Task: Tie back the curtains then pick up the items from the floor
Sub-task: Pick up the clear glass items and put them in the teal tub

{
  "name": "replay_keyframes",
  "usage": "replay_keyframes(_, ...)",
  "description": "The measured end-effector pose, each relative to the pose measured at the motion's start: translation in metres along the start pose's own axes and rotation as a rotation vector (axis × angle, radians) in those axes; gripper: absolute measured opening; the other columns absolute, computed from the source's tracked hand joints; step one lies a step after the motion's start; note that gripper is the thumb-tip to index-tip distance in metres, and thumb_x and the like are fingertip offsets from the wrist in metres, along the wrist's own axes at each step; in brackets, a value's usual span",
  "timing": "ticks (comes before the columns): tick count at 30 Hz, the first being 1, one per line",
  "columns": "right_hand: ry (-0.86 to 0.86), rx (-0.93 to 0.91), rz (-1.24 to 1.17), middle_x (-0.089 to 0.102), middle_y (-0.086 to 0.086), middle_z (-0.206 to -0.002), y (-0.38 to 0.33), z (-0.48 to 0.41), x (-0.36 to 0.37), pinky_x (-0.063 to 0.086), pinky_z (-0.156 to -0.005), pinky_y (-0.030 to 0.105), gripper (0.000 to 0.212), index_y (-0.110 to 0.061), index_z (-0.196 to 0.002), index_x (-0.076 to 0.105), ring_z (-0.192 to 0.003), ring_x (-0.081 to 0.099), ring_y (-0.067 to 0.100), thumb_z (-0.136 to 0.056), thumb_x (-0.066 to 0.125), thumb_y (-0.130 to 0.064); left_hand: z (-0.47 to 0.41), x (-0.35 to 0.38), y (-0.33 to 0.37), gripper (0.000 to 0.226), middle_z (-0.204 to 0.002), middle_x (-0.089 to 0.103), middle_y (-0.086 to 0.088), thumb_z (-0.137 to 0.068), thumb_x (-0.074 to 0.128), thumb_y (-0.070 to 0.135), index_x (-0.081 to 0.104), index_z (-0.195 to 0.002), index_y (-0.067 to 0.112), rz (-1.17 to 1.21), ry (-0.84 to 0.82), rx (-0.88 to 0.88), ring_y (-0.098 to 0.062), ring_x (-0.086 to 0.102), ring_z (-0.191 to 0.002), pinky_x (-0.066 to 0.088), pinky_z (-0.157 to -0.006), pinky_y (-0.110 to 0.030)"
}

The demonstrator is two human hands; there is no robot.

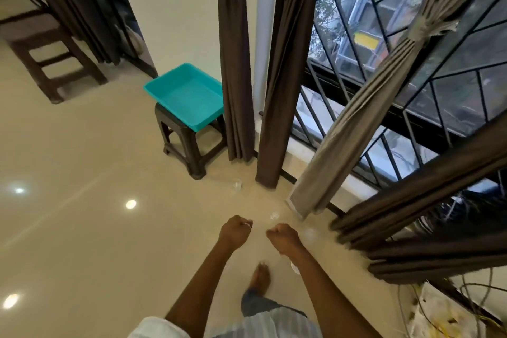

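My left hand [235, 231] and my right hand [282, 236] hang side by side over the tiled floor, both curled into loose fists with nothing in them. A grey curtain [354, 123] is gathered at its middle by a pale tie [430, 27] in front of the window. Dark brown curtains [277, 90] hang loose on either side of it. Clear plastic items lie on the floor: one [236, 185] near the stool, a smaller one [273, 216] just beyond my hands, and another [295, 268] partly hidden under my right forearm.
A teal tray [164, 88] rests on a dark plastic stool [189, 145] against the wall. A brown wooden step stool [52, 55] stands at the far left. Cables and a white box [450, 313] lie at the lower right. My bare foot [260, 277] is below my hands.
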State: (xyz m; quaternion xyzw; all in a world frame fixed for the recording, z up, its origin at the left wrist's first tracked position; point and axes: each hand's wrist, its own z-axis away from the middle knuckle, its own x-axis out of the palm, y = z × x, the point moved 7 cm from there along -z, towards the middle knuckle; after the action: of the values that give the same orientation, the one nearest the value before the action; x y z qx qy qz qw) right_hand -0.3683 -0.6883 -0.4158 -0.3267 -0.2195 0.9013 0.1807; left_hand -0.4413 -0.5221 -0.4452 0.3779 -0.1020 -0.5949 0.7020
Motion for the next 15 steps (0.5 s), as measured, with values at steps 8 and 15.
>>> replay_keyframes(8,0.125,-0.030,-0.188,0.061,0.008,-0.096,-0.090,-0.080,-0.058,0.048,-0.083,0.039,0.022,-0.010,-0.095,0.060,-0.094,0.060,0.028,-0.097,0.051,-0.030,-0.038,-0.039,0.105,0.013,-0.113,0.071,-0.006,-0.088,0.056,0.023,0.063,-0.095,0.014,-0.158,0.085,0.081,-0.028,0.064,-0.109,0.051,-0.097,-0.038)
replay_keyframes(15,0.114,0.074,-0.254,0.064,0.009,-0.093,-0.093,-0.123,-0.072,0.052,-0.083,0.038,0.020,-0.014,-0.088,0.059,-0.089,0.063,0.026,-0.093,0.054,-0.033,-0.081,-0.058,0.149,0.006,-0.107,0.071,-0.005,-0.093,0.059,0.022,0.061,-0.093,0.017,-0.242,0.083,0.108,-0.027,0.065,-0.104,0.049,-0.089,-0.029)
